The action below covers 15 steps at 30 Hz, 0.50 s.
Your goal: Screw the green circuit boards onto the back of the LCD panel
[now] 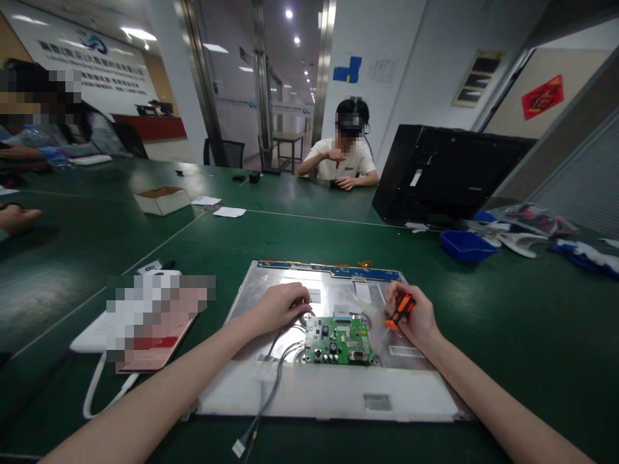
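Note:
A flat display panel (416, 393) lies back side up on the table in front of me, with a bare metal back. Fixed near its middle is a green circuit board (338, 339). My left hand (285, 301) rests on the panel with curled fingers, fingertips at the board's upper left corner; whatever they pinch is hidden. In my right hand (420, 316) is an orange and black screwdriver (401, 312), held slanted to the right of the board. Dark cables (276, 380) run from the board's left side over the panel's front edge to a white plug (238, 448).
Left of the panel lie a white device (89, 332) with a cable and a pink item (186, 322), partly blurred. Farther off stand an open box (163, 201), a blue tray (467, 246) and a large black monitor (445, 174). A person (345, 151) works across the table; others sit left.

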Each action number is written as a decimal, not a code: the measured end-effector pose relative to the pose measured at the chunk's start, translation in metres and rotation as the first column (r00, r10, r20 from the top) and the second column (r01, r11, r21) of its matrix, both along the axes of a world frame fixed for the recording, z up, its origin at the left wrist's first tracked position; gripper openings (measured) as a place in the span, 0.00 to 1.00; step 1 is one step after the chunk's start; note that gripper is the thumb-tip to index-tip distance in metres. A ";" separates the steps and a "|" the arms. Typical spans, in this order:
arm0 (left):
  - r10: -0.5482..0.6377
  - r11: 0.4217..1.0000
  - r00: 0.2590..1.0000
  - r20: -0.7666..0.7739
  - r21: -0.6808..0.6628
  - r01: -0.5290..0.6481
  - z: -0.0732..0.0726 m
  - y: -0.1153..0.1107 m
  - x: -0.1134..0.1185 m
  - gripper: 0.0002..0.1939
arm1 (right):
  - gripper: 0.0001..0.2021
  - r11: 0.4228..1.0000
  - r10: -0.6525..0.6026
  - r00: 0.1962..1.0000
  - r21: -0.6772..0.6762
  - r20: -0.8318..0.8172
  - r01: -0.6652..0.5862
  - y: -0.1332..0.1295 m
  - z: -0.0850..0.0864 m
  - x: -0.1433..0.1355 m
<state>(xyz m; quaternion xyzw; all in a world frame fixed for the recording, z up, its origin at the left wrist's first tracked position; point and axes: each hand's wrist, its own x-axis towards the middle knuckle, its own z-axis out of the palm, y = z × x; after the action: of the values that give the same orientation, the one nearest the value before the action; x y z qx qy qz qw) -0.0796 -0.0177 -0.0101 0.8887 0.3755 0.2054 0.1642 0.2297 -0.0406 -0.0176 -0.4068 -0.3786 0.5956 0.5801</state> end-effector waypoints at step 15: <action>0.011 1.000 1.000 -0.008 0.006 -0.011 0.004 -0.007 0.002 0.06 | 0.16 0.999 0.047 0.999 0.025 -0.002 -0.046 0.003 0.004 0.003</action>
<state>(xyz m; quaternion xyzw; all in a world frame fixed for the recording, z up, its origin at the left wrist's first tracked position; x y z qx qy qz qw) -0.0776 -0.0243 -0.0063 0.8879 0.3805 0.2041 0.1588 0.2325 -0.0376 -0.0135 -0.3897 -0.3947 0.6046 0.5717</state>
